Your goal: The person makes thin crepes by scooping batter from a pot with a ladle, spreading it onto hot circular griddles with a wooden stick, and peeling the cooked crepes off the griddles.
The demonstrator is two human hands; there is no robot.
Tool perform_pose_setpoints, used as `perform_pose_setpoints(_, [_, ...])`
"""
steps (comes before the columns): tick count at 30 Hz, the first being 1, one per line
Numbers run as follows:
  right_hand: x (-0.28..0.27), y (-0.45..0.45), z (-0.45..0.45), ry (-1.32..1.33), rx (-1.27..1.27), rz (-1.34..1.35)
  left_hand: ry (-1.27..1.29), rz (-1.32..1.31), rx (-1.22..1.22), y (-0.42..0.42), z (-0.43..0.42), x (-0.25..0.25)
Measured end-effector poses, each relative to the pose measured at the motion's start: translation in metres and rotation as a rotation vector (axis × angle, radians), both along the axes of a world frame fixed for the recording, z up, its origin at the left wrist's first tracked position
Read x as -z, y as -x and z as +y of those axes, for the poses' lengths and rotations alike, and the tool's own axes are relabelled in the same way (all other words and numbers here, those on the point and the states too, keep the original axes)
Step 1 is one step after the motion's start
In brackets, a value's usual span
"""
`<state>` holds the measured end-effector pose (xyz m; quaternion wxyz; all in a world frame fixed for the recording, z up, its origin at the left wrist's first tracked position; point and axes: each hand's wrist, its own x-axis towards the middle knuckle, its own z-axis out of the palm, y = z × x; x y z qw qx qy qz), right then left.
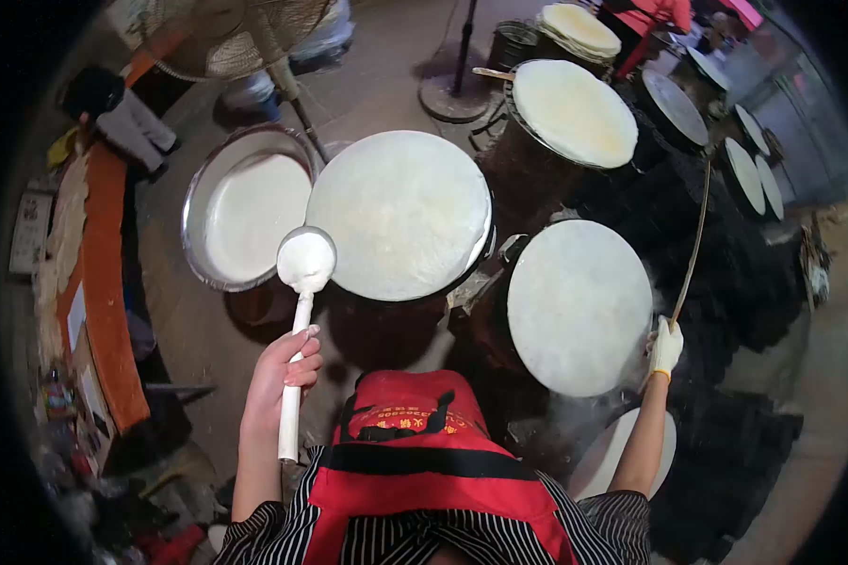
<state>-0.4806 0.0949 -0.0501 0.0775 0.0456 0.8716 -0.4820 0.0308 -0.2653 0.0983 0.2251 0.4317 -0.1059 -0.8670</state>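
My left hand (281,375) is closed around the white handle of a ladle (306,262), whose bowl is full of white batter. Behind the ladle stands a wide metal pot (191,221) of the same batter. The ladle's bowl is over the gap between this pot and a round griddle covered by a pale sheet of batter (400,215). In a white glove, my right hand (667,348) grips a long thin stick (695,240) that points up and away. Left of that hand lies another round griddle with a white surface (579,306), steam rising near its lower edge.
Farther back, a pale round flatbread (575,113) covers another griddle, near a stack of flatbreads (579,30). More round griddles (674,106) line the right side. A fan (226,38) stands at upper left, a pole base (455,99) at top centre. A person in red (664,13) is at the back.
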Motion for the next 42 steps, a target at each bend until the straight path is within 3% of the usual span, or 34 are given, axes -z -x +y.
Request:
perform_pose_setpoints(3, [-0.009,-0.059,-0.027,0.051,-0.063,0.099,-0.078,0.05,0.072,-0.016,-0.034,-0.004])
perform_pose_setpoints(7, [-0.04,-0.168,-0.11,0.15,-0.039,-0.192,-0.09,0.067,0.177,-0.04,-0.066,0.003])
perform_pose_setpoints(9, [-0.037,-0.228,-0.165,0.211,-0.163,-0.171,-0.034,0.025,0.224,-0.051,-0.076,0.01])
perform_pose_setpoints(10, [-0.051,-0.262,-0.195,0.228,-0.2,-0.354,-0.025,0.024,0.233,-0.057,-0.08,0.015])
perform_pose_setpoints(15, [-0.062,-0.415,-0.327,0.045,-1.086,0.312,-0.003,0.032,0.217,-0.085,-0.09,0.037])
perform_pose_setpoints(19, [-0.083,-0.492,-0.387,0.146,-1.271,0.071,0.136,-0.202,0.195,-0.101,-0.094,0.061])
perform_pose_setpoints(22, [-0.083,-0.471,-0.407,0.194,-1.565,0.075,-0.036,-0.149,0.048,-0.124,-0.1,0.076])
perform_pose_setpoints(23, [-0.077,-0.451,-0.416,0.326,-1.648,0.126,-0.067,-0.156,0.007,-0.126,-0.099,0.077])
perform_pose_setpoints(25, [-0.063,-0.401,-0.447,0.355,-1.65,0.395,-0.115,-0.164,-0.09,-0.127,-0.1,0.077])
perform_pose_setpoints(27, [-0.039,-0.329,-0.492,0.071,-1.541,0.407,-0.288,0.032,-0.119,-0.142,-0.1,0.08])
perform_pose_setpoints(28, [-0.062,-0.292,-0.513,0.035,-1.553,0.523,-0.249,-0.049,-0.281,-0.129,-0.09,0.055])
perform_pose_setpoints(29, [-0.033,-0.247,-0.547,-0.118,-1.568,0.78,-0.213,-0.137,-0.441,-0.115,-0.079,0.034])
perform_pose_setpoints(30, [-0.015,-0.208,-0.576,-0.211,-1.495,0.814,-0.193,-0.156,-0.466,-0.116,-0.074,0.04])
perform_pose_setpoints(31, [0.019,-0.165,-0.611,-0.327,-1.485,1.094,-0.173,-0.175,-0.492,-0.123,-0.07,0.052])
perform_pose_setpoints(33, [0.011,-0.135,-0.636,-0.572,-1.378,0.67,-0.184,-0.171,-0.551,-0.129,-0.062,0.056])
perform_pose_setpoints(35, [0.038,-0.104,-0.665,-0.669,-1.462,0.366,-0.24,-0.111,-0.612,-0.128,-0.056,0.049])
perform_pose_setpoints(39, [0.048,-0.104,-0.682,-0.723,-1.475,0.302,-0.219,0.141,-0.653,-0.127,-0.047,0.046])
perform_pose_setpoints(42, [0.049,-0.105,-0.679,-0.724,-1.495,0.34,-0.152,0.117,-0.653,-0.121,-0.046,0.042])
